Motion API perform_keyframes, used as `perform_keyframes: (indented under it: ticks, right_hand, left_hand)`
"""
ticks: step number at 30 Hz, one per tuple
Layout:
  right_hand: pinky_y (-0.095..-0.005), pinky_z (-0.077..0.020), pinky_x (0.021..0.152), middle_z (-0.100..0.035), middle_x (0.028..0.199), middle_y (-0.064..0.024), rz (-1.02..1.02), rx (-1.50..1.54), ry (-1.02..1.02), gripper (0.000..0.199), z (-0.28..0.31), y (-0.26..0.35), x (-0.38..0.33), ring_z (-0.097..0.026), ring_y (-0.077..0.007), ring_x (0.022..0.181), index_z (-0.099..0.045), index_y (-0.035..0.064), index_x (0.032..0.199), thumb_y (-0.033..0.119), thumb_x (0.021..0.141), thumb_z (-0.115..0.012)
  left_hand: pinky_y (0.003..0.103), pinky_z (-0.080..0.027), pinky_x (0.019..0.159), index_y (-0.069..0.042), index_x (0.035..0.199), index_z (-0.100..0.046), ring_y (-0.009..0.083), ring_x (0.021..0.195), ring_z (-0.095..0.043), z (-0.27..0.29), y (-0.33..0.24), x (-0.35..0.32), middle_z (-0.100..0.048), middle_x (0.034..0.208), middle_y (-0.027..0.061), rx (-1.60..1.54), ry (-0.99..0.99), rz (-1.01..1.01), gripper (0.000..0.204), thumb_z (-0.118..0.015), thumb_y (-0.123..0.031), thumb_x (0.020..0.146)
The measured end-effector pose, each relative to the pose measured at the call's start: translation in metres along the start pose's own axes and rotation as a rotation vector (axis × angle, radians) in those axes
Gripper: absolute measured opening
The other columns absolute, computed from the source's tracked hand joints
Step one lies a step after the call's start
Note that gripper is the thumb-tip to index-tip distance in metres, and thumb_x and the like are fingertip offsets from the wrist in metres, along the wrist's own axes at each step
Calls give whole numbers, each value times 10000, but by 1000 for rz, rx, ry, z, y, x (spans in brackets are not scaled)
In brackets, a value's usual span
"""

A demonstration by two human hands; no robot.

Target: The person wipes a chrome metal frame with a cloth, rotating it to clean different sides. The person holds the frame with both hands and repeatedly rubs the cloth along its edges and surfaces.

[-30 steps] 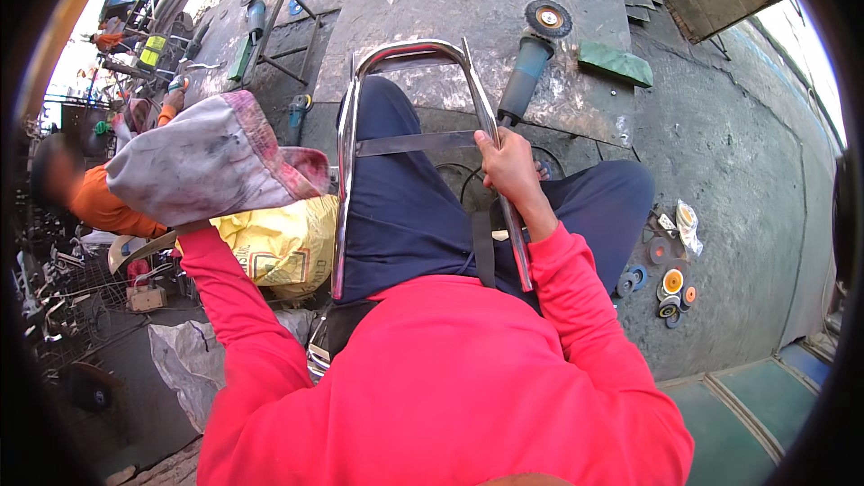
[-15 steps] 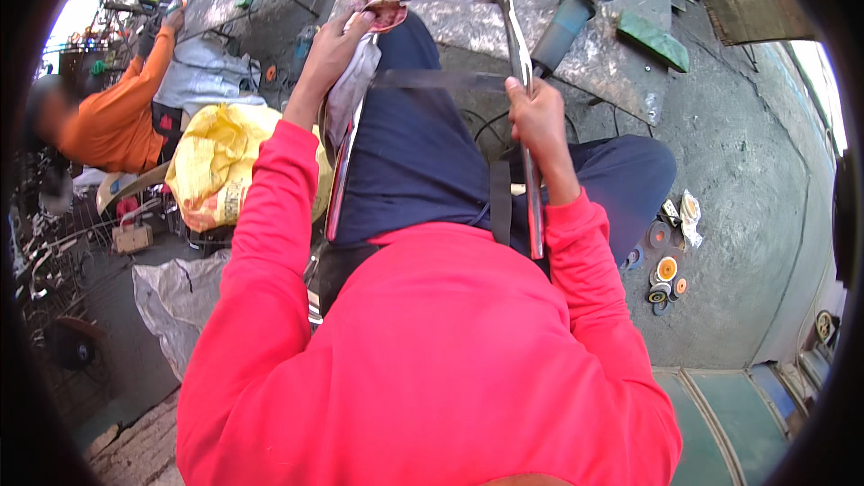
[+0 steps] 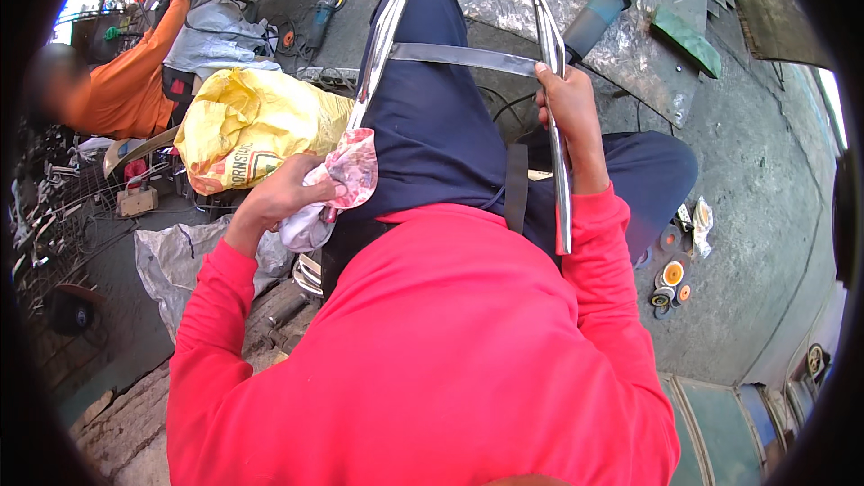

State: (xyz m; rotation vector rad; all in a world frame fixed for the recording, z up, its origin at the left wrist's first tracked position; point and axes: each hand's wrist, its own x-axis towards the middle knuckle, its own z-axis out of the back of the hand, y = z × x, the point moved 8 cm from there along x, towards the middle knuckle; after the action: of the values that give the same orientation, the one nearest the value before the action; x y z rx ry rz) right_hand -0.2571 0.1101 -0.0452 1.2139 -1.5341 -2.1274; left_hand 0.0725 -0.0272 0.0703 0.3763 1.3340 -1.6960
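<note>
The left hand (image 3: 281,198) is closed around a crumpled pink-and-white rag (image 3: 337,184), pressing it against the left tube of a polished metal frame (image 3: 468,56) that lies over the person's lap. The right hand (image 3: 569,112) is clamped around the frame's right tube just below the flat crossbar (image 3: 463,57). The frame, a bent U of shiny tubing, is judged stiff, fairly light and slippery; the side tubes offer the surest hold. The rag is soft and limp. Beyond lie an angle grinder (image 3: 601,2) on the concrete, a yellow sack (image 3: 243,130), and small discs (image 3: 670,274) at right. A person in orange (image 3: 117,94) works at far left.
</note>
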Motion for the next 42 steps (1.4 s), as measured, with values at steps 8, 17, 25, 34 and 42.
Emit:
perform_keyframes:
  ticks: [8, 17, 25, 34, 42]
  right_hand:
    - [-298, -399, 378, -533, 556, -49, 36, -127, 43, 319, -13, 17, -11, -515, -133, 392, -541, -13, 779, 264, 933, -578]
    - [-265, -376, 352, -519, 545, -20, -13, 9, 47, 300, -14, 10, -7, -483, -101, 375, -553, 24, 775, 275, 936, -587]
    - [-241, -388, 344, -505, 556, -8, 9, 344, 248, 277, -44, 34, -12, -465, -90, 371, -522, 33, 878, 294, 970, -530]
    - [-224, -316, 392, -451, 606, 9, -220, 876, 660, 254, -101, 61, -36, -370, -77, 435, -514, 80, 857, 300, 962, -445]
    - [-175, -330, 378, -440, 610, 37, -106, 1121, 798, 208, -89, 49, -44, -366, -31, 422, -539, 56, 862, 217, 923, -421]
  left_hand:
    - [336, -513, 847, 53, 1268, -513, 228, 936, -642, 17, 16, 54, -626, 1095, 145, -559, 10, 94, 521, -652, -204, 836]
    - [403, -549, 857, 110, 1223, -527, 287, 972, -658, 30, -62, 116, -624, 1127, 213, -574, 260, -446, 587, -569, -372, 889]
    - [447, -550, 777, -39, 1295, -508, 328, 892, -643, 39, -108, 111, -629, 1102, 182, -1263, 109, -749, 579, -428, -495, 948]
    - [288, -501, 763, -43, 1200, -560, 139, 860, -591, -4, -189, 153, -601, 1023, 46, -1051, 39, -929, 360, -457, -327, 1004]
    - [207, -447, 703, -22, 1161, -582, 45, 822, -543, -41, -203, 138, -593, 956, 0, -592, -66, -789, 302, -515, -270, 1001]
